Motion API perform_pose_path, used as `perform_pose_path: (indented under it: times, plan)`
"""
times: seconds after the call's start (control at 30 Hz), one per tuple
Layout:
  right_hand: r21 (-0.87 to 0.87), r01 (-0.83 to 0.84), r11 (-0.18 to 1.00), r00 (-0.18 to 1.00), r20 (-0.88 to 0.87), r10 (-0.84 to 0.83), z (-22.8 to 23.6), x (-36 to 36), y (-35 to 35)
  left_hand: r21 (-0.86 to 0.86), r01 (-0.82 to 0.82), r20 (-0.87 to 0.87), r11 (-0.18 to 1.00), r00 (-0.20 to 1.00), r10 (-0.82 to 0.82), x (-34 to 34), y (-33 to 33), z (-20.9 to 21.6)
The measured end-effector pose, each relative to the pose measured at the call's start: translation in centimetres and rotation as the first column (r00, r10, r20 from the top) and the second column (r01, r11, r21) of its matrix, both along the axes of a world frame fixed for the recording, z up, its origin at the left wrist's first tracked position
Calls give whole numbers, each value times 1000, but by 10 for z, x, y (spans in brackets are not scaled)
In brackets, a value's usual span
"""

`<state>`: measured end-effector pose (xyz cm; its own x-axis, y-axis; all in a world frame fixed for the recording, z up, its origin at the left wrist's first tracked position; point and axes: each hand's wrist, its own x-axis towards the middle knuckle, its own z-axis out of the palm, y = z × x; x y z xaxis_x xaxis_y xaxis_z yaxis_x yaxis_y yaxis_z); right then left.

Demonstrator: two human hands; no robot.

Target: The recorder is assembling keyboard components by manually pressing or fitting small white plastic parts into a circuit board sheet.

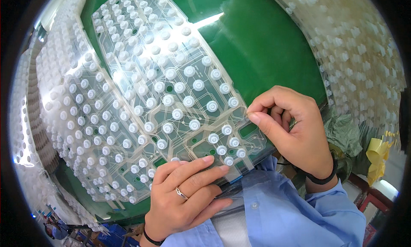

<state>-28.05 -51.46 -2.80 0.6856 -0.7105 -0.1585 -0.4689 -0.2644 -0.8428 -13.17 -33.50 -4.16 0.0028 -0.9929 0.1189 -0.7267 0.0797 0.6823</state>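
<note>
A clear keyboard membrane (184, 93) with printed pale traces and rows of white rubber domes lies on the green tabletop in front of me. Its right edge is pinched between the thumb and forefinger of my right hand (295, 129), near a corner by the table's front edge. My other right fingers are curled in. Over the near edge of the same membrane rests my left hand (184, 198), its fingers stretched out and slightly apart. The left fingertips lie beside a short connector tail (232, 172) at the near edge.
Piled membranes with domes (72, 118) stand on the left, partly overlapping. A tall stack of domed sheets (351, 54) fills the right side. Green crumpled plastic (343, 133) and a yellow strip (377, 155) are beyond my right wrist. Blue bins (113, 236) sit below the table at left.
</note>
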Motion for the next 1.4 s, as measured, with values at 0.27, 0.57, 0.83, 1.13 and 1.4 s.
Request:
perform_pose_path:
  times: [0.27, 0.57, 0.83, 1.13, 1.4]
  plan:
    - [-18, 0, 1000, 1000, -19, -1, 0, 2, 1, 20, -6, -16, 1000, 1000, 7, 1, 0, 2]
    - [-121, 10, 993, 999, -40, -15, -2, 4, 7, 12, -2, -2, 1000, 1000, 2, 0, 0, 2]
    - [-226, 2, 974, 1000, 0, -2, -6, 2, 11, 8, -4, -6, 1000, 1000, 4, 0, 0, 2]
    - [-58, -420, 905, 897, 122, 424, 21, -30, 46, 189, -188, -470, 964, 845, 257, -6, 9, 23]
    - [-236, -231, 944, 945, 179, 275, 22, -29, 60, 100, -104, -364, 990, 922, 134, -18, 6, 18]
